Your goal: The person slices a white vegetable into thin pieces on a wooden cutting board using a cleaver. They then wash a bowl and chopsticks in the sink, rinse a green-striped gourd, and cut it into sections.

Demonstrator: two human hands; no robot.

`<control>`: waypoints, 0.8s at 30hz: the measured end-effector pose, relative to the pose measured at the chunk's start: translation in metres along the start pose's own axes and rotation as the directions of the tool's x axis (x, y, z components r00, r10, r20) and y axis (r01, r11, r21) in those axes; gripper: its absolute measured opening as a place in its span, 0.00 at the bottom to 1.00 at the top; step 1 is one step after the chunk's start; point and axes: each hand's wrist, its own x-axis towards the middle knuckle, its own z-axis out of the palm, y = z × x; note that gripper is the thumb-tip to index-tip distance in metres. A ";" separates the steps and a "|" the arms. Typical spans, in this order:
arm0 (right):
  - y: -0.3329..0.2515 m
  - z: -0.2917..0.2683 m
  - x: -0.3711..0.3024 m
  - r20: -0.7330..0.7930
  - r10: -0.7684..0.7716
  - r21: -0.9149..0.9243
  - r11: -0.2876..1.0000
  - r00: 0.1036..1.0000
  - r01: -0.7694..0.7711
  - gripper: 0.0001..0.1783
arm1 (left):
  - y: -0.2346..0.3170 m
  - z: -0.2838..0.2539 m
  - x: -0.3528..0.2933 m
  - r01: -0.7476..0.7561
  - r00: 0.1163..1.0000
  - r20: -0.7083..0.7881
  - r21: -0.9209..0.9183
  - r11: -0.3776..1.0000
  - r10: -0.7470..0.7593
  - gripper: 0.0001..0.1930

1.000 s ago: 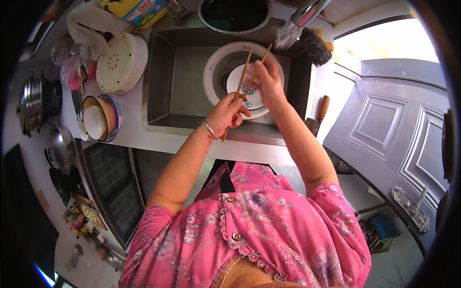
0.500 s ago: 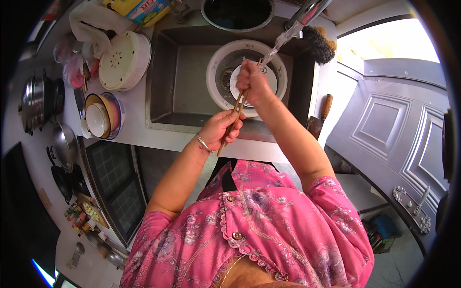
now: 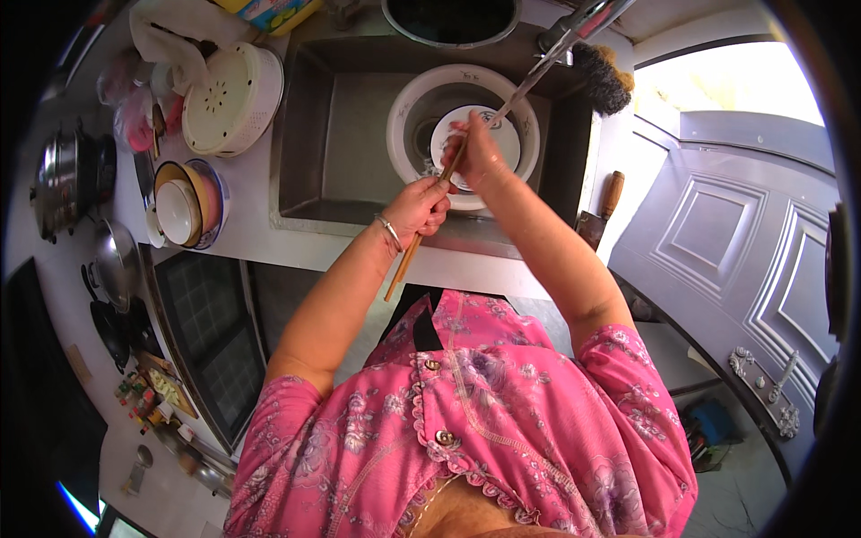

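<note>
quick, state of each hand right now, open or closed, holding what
Left hand: closed, holding the chopsticks.
Right hand: curled at the chopsticks' upper part; how firmly it grips, if at all, cannot be told.

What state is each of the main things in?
Thin brown wooden chopsticks: held, slanting
Left bare hand: closed around the chopsticks
Right bare hand: curled at their upper part, grip unclear
Silver metal faucet: running
Round white basin: inside the grey metal sink
Round white plate: inside the basin
Round white bowl: nested in a round yellow bowl
</note>
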 end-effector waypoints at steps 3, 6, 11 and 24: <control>-0.013 -0.061 0.063 0.189 -0.663 -0.847 0.263 0.725 0.461 0.28 | 0.004 -0.010 -0.009 0.019 0.987 -0.164 0.120 0.993 0.001 0.11; -0.036 -0.090 0.077 0.395 -0.700 -0.919 -0.297 0.595 0.260 0.26 | 0.006 -0.033 -0.028 -0.019 0.955 -0.291 0.146 0.989 0.062 0.12; -0.034 -0.121 0.112 0.124 -0.450 -0.936 -0.349 0.884 -0.047 0.25 | 0.015 -0.055 -0.052 -0.148 0.868 -0.442 0.205 0.968 0.227 0.10; -0.016 -0.121 0.064 -0.153 0.031 -0.821 0.553 0.988 -0.144 0.11 | -0.008 -0.094 -0.066 -0.312 0.798 -0.524 0.066 0.948 0.299 0.11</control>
